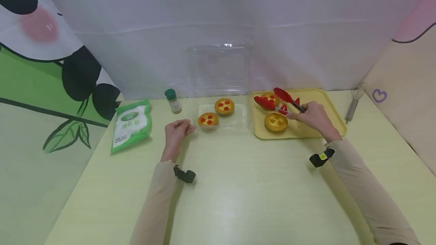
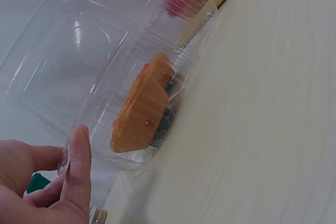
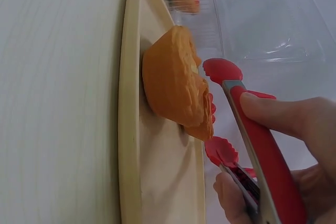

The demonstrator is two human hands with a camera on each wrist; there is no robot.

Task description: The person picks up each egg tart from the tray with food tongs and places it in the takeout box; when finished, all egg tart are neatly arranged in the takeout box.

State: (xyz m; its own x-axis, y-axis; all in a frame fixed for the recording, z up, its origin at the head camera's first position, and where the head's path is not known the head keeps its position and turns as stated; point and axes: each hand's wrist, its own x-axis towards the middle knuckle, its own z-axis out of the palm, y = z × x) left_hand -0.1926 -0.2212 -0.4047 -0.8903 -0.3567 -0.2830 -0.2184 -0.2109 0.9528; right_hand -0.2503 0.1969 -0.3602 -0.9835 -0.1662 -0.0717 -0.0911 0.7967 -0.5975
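Note:
My left hand point(image 1: 177, 135) pinches the near left rim of a clear hinged plastic box point(image 2: 100, 93), thumb on one side and fingers on the other. Two small tarts with red topping, one at the front left point(image 1: 207, 119) and one farther back point(image 1: 224, 106), sit inside it. With my right hand point(image 1: 315, 116) I hold red-tipped tongs point(image 3: 262, 150), their two heads spread apart. These heads hover around a red-topped tart point(image 1: 270, 96) at the back of the yellow tray point(image 1: 306, 133). In front of it on the tray lies a tart with yellow topping point(image 1: 275, 122).
A green and white packet point(image 1: 131, 126) and a green-capped seasoning jar point(image 1: 173, 101) stand left of the box. A whisk point(image 1: 353, 105) lies right of the tray. The box's raised lid point(image 1: 221, 67) leans by the white cloth backdrop point(image 1: 163, 48).

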